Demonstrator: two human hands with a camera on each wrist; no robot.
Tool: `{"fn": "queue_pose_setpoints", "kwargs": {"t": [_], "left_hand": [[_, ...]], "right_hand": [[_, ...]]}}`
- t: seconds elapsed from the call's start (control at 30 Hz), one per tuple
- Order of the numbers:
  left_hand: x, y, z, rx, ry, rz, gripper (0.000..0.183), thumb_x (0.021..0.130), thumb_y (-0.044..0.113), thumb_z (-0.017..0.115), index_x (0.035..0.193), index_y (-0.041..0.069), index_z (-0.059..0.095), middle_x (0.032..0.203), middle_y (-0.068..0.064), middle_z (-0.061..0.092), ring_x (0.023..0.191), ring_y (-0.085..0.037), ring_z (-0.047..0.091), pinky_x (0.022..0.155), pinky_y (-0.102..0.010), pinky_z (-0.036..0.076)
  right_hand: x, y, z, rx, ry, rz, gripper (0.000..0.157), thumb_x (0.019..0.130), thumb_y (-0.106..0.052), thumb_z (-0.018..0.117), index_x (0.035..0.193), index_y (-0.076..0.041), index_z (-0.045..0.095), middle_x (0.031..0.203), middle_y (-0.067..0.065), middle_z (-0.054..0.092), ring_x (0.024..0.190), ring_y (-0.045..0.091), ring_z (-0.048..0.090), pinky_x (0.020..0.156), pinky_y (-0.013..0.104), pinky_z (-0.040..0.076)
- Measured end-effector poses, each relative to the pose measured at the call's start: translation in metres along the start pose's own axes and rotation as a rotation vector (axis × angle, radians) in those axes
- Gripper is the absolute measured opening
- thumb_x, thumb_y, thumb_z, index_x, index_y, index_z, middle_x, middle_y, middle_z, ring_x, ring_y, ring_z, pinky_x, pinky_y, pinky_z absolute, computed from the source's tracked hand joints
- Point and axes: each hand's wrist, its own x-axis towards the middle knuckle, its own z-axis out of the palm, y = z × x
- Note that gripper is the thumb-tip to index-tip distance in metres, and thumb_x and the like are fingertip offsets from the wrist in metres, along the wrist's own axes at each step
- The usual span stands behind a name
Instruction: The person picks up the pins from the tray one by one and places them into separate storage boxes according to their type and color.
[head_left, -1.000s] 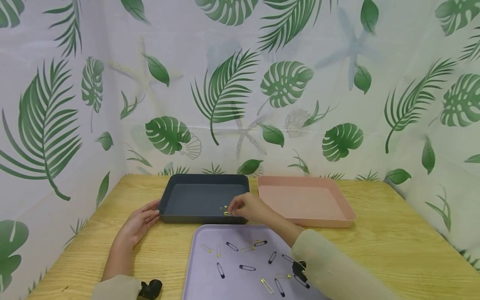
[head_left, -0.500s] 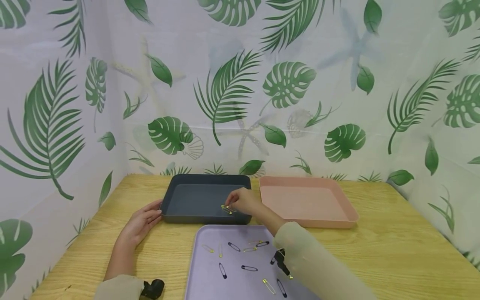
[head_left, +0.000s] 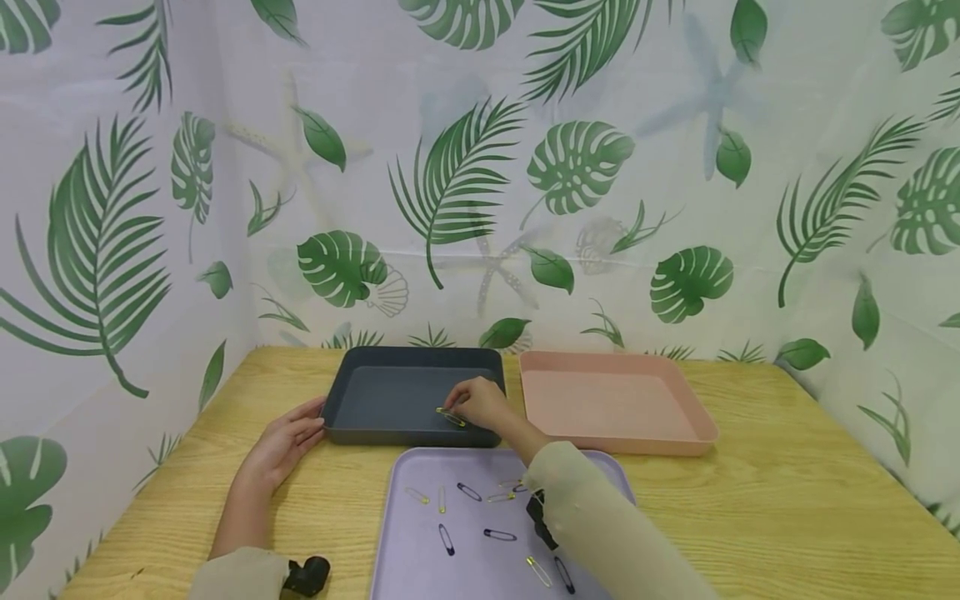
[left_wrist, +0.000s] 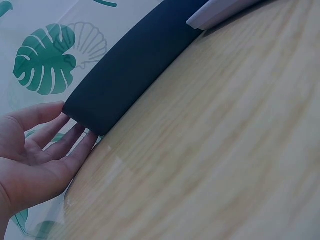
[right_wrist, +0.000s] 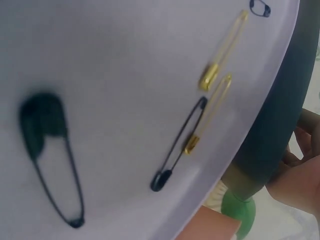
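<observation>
My left hand (head_left: pixel 281 446) rests its fingertips and thumb against the left end of the dark blue-grey tray (head_left: pixel 408 437); the left wrist view shows the fingers (left_wrist: pixel 52 132) fairly straight at the tray's end wall (left_wrist: pixel 115 82). Over the front right part of that tray, my right hand (head_left: pixel 483 404) pinches at a gold safety pin (head_left: pixel 452 417) low above the tray floor. Whether more pins lie beneath it is too small to tell. Nearer me, a lilac tray (head_left: pixel 420 575) bears scattered black safety pins (right_wrist: pixel 177 145) and gold safety pins (right_wrist: pixel 222 52).
A pink tray (head_left: pixel 615 442) stands to the right of the dark one. The trays are on a wooden table (head_left: pixel 757 500), with a leaf-patterned cloth (head_left: pixel 465 275) hanging behind. My right sleeve (head_left: pixel 600 517) covers part of the lilac tray.
My right hand has shifted slightly left within the dark tray, and its forearm has swung left, baring the lilac tray's right corner. The left hand stays at the dark tray's end.
</observation>
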Motion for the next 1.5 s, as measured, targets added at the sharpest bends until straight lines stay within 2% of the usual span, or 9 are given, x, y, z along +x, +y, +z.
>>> {"fn": "queue_pose_setpoints", "kwargs": {"t": [0.23,0.43,0.53,0.67,1.03,1.23,1.5], "left_hand": [[0.000,0.000,0.000,0.011,-0.008,0.001,0.052,0.097,-0.001,0.037,0.144,-0.006,0.015,0.146,-0.020,0.017,0.102,-0.002,0.052,0.093,-0.023,0.038],[0.000,0.001,-0.002,0.012,-0.005,0.005,0.053,0.097,-0.001,0.038,0.144,-0.006,0.015,0.147,-0.020,0.015,0.102,-0.002,0.052,0.092,-0.022,0.038],[0.000,0.001,-0.002,0.013,-0.004,0.005,0.053,0.097,0.000,0.039,0.143,-0.006,0.016,0.146,-0.019,0.018,0.102,-0.002,0.052,0.093,-0.023,0.038],[0.000,0.000,-0.002,0.014,0.000,0.005,0.053,0.096,-0.001,0.039,0.143,-0.006,0.016,0.144,-0.017,0.024,0.101,-0.002,0.052,0.093,-0.023,0.038],[0.001,-0.001,-0.001,0.018,-0.010,0.011,0.052,0.096,-0.002,0.037,0.143,-0.007,0.015,0.145,-0.021,0.018,0.103,-0.003,0.052,0.094,-0.023,0.038],[0.000,-0.001,0.000,0.015,-0.009,0.005,0.052,0.096,-0.002,0.036,0.143,-0.006,0.014,0.146,-0.023,0.014,0.103,-0.002,0.052,0.094,-0.023,0.037],[0.001,0.000,0.001,0.004,-0.010,-0.001,0.053,0.096,-0.002,0.038,0.143,-0.006,0.014,0.147,-0.023,0.012,0.102,-0.002,0.051,0.093,-0.022,0.038]], "right_hand": [[0.004,0.006,0.004,0.045,0.025,0.044,0.010,0.079,0.000,0.066,0.080,-0.008,0.072,0.078,0.003,0.067,0.071,0.015,0.056,0.059,0.024,0.044],[0.007,0.006,0.007,0.143,0.044,0.072,0.009,0.079,0.000,0.066,0.082,-0.006,0.072,0.079,0.003,0.067,0.073,0.016,0.056,0.062,0.025,0.044],[0.008,0.007,0.009,0.173,0.053,0.097,0.008,0.079,-0.001,0.066,0.083,-0.006,0.071,0.080,0.003,0.066,0.074,0.016,0.056,0.062,0.026,0.044],[0.009,0.008,0.011,0.208,0.063,0.113,0.008,0.079,0.000,0.067,0.083,-0.005,0.072,0.078,0.003,0.066,0.067,0.014,0.053,0.056,0.024,0.043],[0.008,0.009,0.011,0.189,0.078,0.100,0.010,0.078,0.001,0.066,0.084,-0.004,0.072,0.077,0.003,0.067,0.068,0.013,0.055,0.059,0.024,0.044],[0.008,0.009,0.009,0.221,0.059,0.116,0.009,0.079,-0.001,0.067,0.086,-0.005,0.072,0.082,0.004,0.067,0.068,0.014,0.055,0.058,0.025,0.044],[0.002,0.002,-0.001,0.300,0.043,0.087,0.010,0.079,0.002,0.065,0.087,-0.001,0.071,0.076,0.004,0.066,0.054,0.012,0.050,0.048,0.020,0.041]]}}
